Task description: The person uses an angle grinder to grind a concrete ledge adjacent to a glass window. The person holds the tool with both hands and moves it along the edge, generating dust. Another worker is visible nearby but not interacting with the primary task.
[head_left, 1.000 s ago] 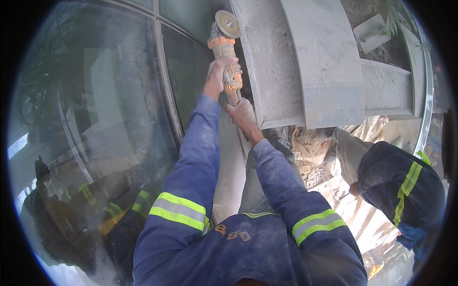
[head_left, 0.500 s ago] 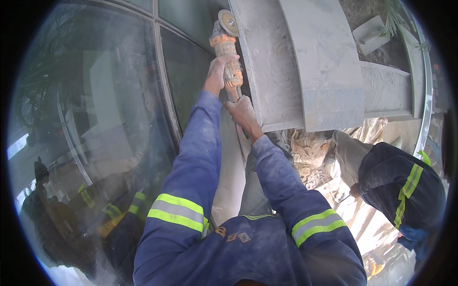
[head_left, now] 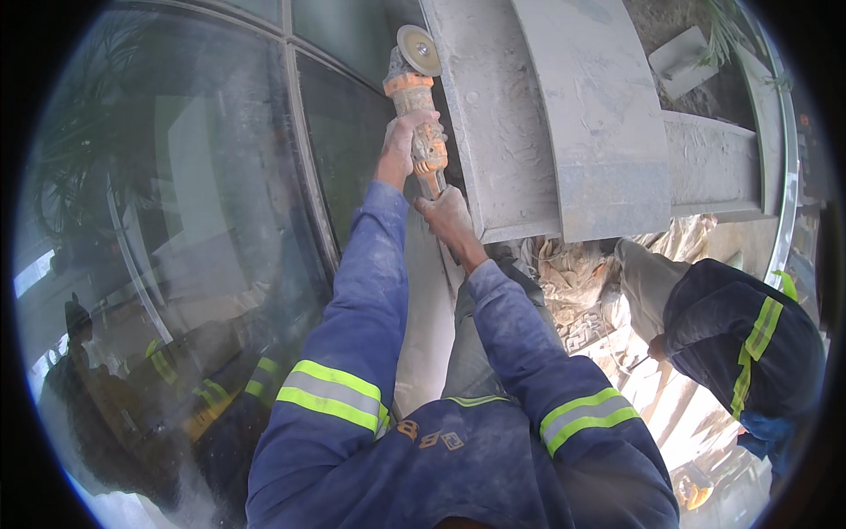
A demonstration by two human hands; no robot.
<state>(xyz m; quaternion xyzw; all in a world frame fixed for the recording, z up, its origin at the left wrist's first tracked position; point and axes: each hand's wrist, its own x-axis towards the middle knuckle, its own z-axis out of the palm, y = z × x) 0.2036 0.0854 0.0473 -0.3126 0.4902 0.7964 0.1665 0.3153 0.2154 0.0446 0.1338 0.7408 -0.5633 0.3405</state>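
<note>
An orange, dust-covered angle grinder (head_left: 412, 94) is stretched out in front of me, its round disc (head_left: 419, 50) at the far end beside the edge of a grey slab (head_left: 504, 132). Around the grinder's body, just behind its head, my left hand (head_left: 404, 139) is closed. My right hand (head_left: 448, 217) grips the rear handle end, nearer to me. Whether the disc touches the slab's edge I cannot tell. Pale dust coats both hands and my blue sleeves.
A tall glass pane (head_left: 203, 176) in a metal frame (head_left: 304, 132) runs along my left, with reflections in it. A wide grey panel (head_left: 608, 132) lies across the slab. At the right a co-worker (head_left: 731, 326) bends near crumpled sheeting (head_left: 573, 282).
The grinder and both my hands have shifted slightly back toward me and left. The disc's face now shows more fully. The co-worker has barely moved.
</note>
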